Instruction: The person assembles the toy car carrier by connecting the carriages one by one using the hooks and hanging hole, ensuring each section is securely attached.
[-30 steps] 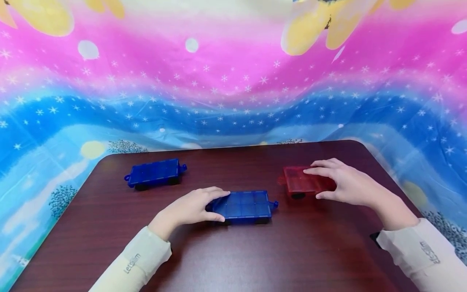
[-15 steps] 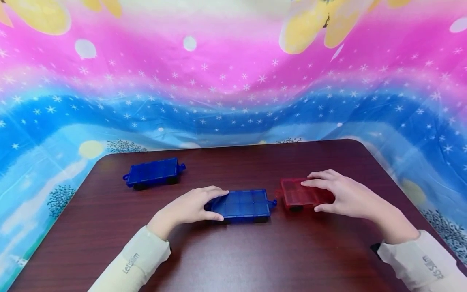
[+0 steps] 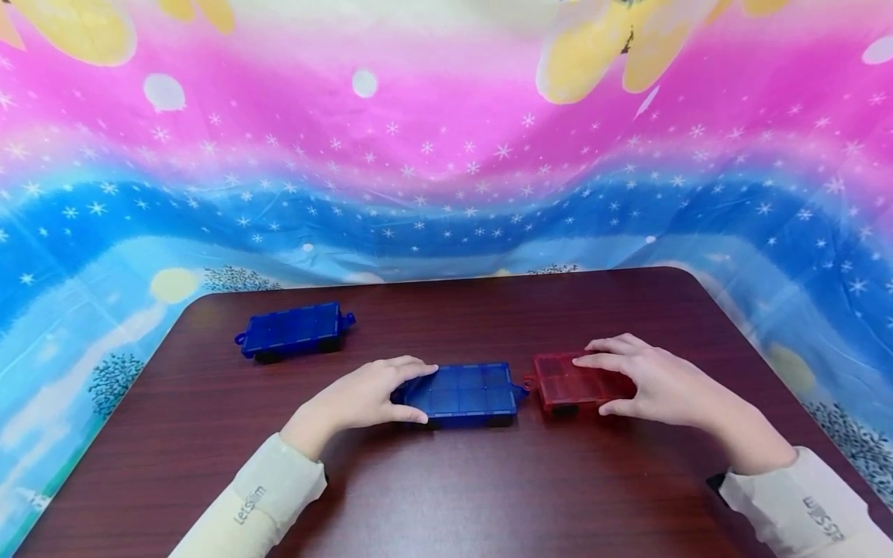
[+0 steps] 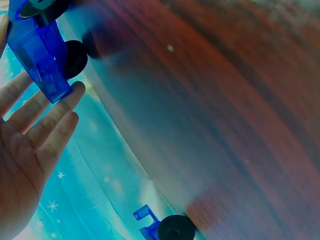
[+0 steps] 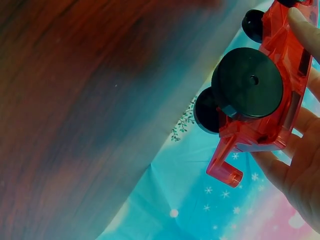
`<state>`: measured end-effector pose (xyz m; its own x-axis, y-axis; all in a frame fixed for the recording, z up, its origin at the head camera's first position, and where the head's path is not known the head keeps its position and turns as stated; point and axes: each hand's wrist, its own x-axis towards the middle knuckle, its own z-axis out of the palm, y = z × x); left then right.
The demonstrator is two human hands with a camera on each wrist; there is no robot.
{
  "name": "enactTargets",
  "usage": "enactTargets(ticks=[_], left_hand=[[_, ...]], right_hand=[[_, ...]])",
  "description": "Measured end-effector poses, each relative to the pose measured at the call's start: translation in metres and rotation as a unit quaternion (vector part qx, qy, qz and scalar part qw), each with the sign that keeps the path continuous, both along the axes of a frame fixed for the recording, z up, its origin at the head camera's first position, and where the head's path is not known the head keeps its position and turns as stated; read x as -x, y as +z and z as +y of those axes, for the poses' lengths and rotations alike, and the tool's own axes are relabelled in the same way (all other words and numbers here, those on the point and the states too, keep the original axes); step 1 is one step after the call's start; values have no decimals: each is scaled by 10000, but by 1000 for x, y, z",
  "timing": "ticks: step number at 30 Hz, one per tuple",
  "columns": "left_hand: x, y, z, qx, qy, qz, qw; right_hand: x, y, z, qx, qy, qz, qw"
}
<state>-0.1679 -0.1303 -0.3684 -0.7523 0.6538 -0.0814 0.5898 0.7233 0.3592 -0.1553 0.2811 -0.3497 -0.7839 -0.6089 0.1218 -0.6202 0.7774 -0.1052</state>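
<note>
**Red car and blue car end to end at the counter's middle**

Red car [image 3: 568,381] sits on the dark wood counter [image 3: 446,480] in the head view, its coupling meeting the hook of the blue car [image 3: 463,390] just left of it. The right hand [image 3: 656,380] grips the red car's right end, fingers [image 3: 603,358] curled over the top and thumb on the near side. The left hand [image 3: 356,399] holds the blue car's left end the same way. A second blue car [image 3: 293,329] stands well apart at the far left, untouched. A pink and blue starry cloth [image 3: 446,155] hangs behind.

Left wrist view: fingers [image 4: 50,117] lie nearly straight against the blue car [image 4: 37,55], a black wheel [image 4: 75,57] beside them; the other blue car's hook [image 4: 147,222] shows low down.

Right wrist view: the red car [image 5: 272,100] shows its underside with black wheels [image 5: 247,82], the fingers [image 5: 302,32] wrapped round its body and its coupling loop [image 5: 225,167] sticking out.
</note>
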Motion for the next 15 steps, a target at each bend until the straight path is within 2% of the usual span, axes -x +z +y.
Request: enactTargets(ticks=[15], left_hand=[[0,-1,-1,-16,-36,56,10000]], right_hand=[[-1,-5,-4,-139,-77,-220,9996]])
